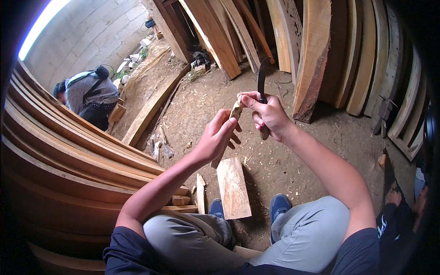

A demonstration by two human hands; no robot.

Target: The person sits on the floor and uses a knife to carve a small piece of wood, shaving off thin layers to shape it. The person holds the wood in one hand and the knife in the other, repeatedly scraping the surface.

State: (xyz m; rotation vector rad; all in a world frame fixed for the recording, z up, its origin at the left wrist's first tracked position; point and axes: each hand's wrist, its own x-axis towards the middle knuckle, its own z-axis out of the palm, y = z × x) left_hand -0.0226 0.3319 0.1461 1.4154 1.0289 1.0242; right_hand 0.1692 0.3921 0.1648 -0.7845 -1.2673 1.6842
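My left hand is wrapped round a slim carved piece of wood, whose notched upper end stands out above the fingers. Its lower end shows below the palm. My right hand grips a knife with a dark, hooked blade pointing up and a wooden handle. The thumb and forefinger of that hand also meet the top of the carved piece. The blade stands just right of the wood, apart from it. Below my hands, a pale wooden block rests between my shoes.
Stacked planks run along my left. Tall boards lean at the back and right. A long beam lies on the dirt floor. Another person bends down at far left; a person's dark sleeve shows at lower right.
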